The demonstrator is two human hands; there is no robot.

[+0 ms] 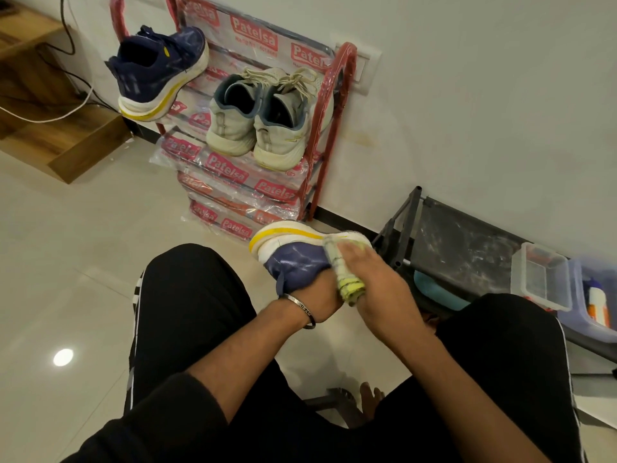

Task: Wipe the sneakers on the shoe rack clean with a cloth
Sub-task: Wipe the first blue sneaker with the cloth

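Two hands work on one navy sneaker at centre frame, sole turned up, white with a yellow stripe. We see the left hand, bangle on the wrist, gripping the shoe from below. The right hand holds a rolled yellow-green cloth, with straight fingers pressing it against the shoe's side. The matching navy sneaker sits at upper left on the red shoe rack; a pale grey pair rests on the shelf just right of it. Clear plastic container at right edge, near the wall.
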